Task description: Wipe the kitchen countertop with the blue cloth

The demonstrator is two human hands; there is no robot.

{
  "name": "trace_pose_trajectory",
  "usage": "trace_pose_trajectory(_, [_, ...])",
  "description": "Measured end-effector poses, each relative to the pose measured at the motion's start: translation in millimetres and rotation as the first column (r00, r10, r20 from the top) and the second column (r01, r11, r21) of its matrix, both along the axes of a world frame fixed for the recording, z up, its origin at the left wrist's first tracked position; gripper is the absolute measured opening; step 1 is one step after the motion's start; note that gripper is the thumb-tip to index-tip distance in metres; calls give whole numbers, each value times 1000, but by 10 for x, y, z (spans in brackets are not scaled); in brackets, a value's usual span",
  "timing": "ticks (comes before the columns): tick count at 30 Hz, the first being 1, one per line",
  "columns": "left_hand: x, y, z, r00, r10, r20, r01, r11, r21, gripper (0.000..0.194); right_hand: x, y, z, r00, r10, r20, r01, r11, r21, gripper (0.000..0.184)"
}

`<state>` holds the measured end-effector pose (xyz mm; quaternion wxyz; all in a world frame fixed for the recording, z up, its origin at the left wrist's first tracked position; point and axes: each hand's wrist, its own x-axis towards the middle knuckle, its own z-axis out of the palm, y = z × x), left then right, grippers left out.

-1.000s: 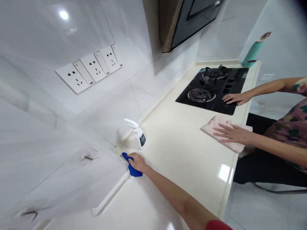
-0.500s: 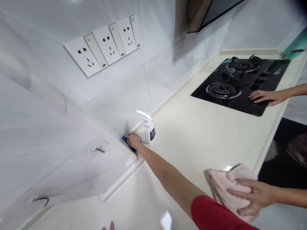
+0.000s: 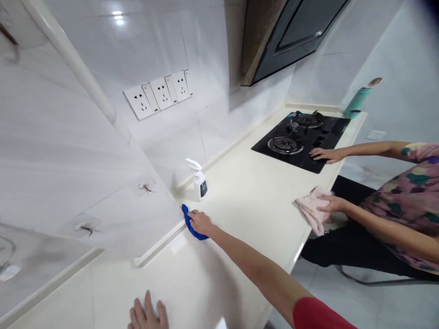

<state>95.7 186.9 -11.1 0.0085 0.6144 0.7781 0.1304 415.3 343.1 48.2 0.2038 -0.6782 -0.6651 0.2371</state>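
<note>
My right hand (image 3: pixel 200 223), from a red sleeve, presses a crumpled blue cloth (image 3: pixel 192 228) against the cream countertop (image 3: pixel 247 219). The cloth lies at the foot of a glossy white cabinet panel (image 3: pixel 103 173), and a white spray bottle (image 3: pixel 199 181) stands just beyond it. At the bottom left, my left hand (image 3: pixel 147 313) rests on the countertop with its fingers spread, holding nothing. The spray bottle stands apart from both hands.
A seated co-worker in a floral top holds a pink cloth (image 3: pixel 310 210) at the counter's front edge, with the other hand (image 3: pixel 324 155) on a black gas hob (image 3: pixel 284 146). Wall sockets (image 3: pixel 157 97), a green bottle (image 3: pixel 356 103) and a range hood (image 3: pixel 295 41) stand behind.
My left hand has come into view at the bottom left. My right hand and the blue cloth have shifted slightly from the corner, and the co-worker's pink cloth has moved up the counter edge.
</note>
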Motion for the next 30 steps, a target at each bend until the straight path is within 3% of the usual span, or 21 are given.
trace_pose_trajectory(5, [10,-5,50,1000,-3,4,4,1000,-31,76,87,-794,-102,994,105,35,-106,993,44,29])
trace_pose_trajectory(11, [-30,-55,-19,998,-40,56,40,999,3,72,502,-1118,-232,957,-214,197,208,977,48,53])
trace_pose_trajectory(15, [-89,-121,-114,976,-68,209,53,996,79,69,358,-1133,-373,892,-289,346,320,947,-34,64])
trace_pose_trajectory(19, [-166,-349,-90,893,-125,432,45,980,192,67,-207,-915,-354,862,-313,399,355,934,-33,70])
trace_pose_trajectory(22, [-227,-617,30,816,-111,567,8,983,182,60,-836,-796,-290,899,-234,370,262,965,-27,73])
trace_pose_trajectory(26, [-404,-910,226,772,-30,636,-82,986,145,57,-1784,-950,-269,965,73,253,-72,997,-11,77])
trace_pose_trajectory(30, [-656,-997,407,788,-23,615,-95,983,157,57,-2477,-1352,-322,910,395,127,-409,906,108,77])
